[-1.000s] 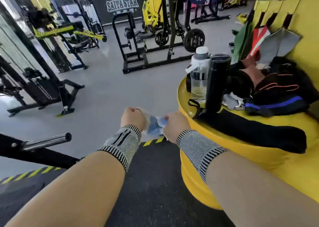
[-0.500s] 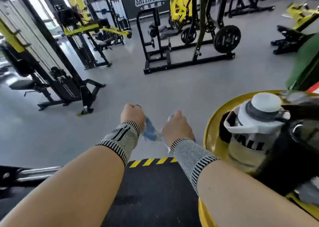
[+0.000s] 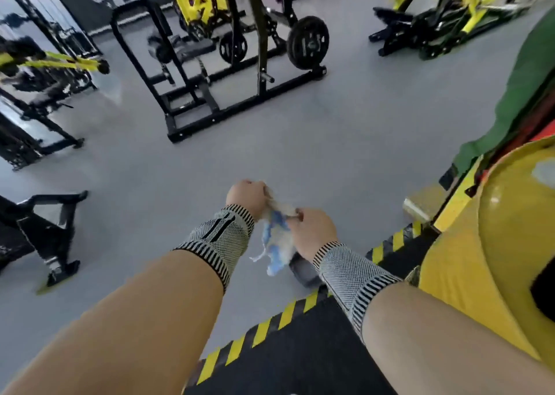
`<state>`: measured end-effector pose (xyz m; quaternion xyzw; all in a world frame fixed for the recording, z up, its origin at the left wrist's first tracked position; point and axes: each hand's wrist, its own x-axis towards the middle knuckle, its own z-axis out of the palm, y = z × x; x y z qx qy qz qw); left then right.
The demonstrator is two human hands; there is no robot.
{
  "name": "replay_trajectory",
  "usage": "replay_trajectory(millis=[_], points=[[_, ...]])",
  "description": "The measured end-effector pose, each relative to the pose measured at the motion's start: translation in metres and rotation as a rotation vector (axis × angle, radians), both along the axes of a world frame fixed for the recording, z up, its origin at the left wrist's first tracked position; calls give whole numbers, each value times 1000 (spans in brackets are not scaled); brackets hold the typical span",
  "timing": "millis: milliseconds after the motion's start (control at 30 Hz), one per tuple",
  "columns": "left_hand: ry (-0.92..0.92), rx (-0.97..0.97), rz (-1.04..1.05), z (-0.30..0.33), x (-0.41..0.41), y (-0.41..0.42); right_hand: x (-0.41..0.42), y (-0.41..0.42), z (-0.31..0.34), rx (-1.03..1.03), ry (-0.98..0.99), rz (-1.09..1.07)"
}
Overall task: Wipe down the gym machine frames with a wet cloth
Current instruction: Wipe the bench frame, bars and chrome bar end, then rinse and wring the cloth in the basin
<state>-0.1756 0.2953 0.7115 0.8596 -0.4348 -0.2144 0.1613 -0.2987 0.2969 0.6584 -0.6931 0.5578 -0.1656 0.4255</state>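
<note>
clearly this is cloth prep: left hand (image 3: 247, 195) and right hand (image 3: 313, 232) both grip the blue-white cloth (image 3: 277, 238) with curled fingers above the floor, probably wringing it. next, carry it to the black rack frame (image 3: 240, 112), well apart.

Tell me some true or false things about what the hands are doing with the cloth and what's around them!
1. Both hands grip the cloth. True: the left hand and right hand each hold part of it.
2. The cloth is red. False: it is blue and white.
3. A yellow drum stands at the right. True.
4. The cloth is wiping a machine frame. False: it is held in the air above the grey floor.
5. Both wrists wear grey knit bands. True.
</note>
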Motion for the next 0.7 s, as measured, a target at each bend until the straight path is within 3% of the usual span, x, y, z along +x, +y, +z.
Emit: replay_trajectory(millis=[133,300,367,467,600,700], points=[[282,-47,34,-8,34,-65,22,-50,1,-16,-58,-235],[486,62,-287,-23,34,-149,27,-132,-18,-10,-102,-414],[474,147,-350,-34,35,-180,28,-165,-30,39,-148,-455],[309,306,-540,-49,42,-235,35,-207,-45,78,-119,-519],[314,247,-622,-63,43,-316,41,-261,-57,208,-177,-554],[364,256,-683,-80,36,-367,42,-292,-68,320,-21,-531]])
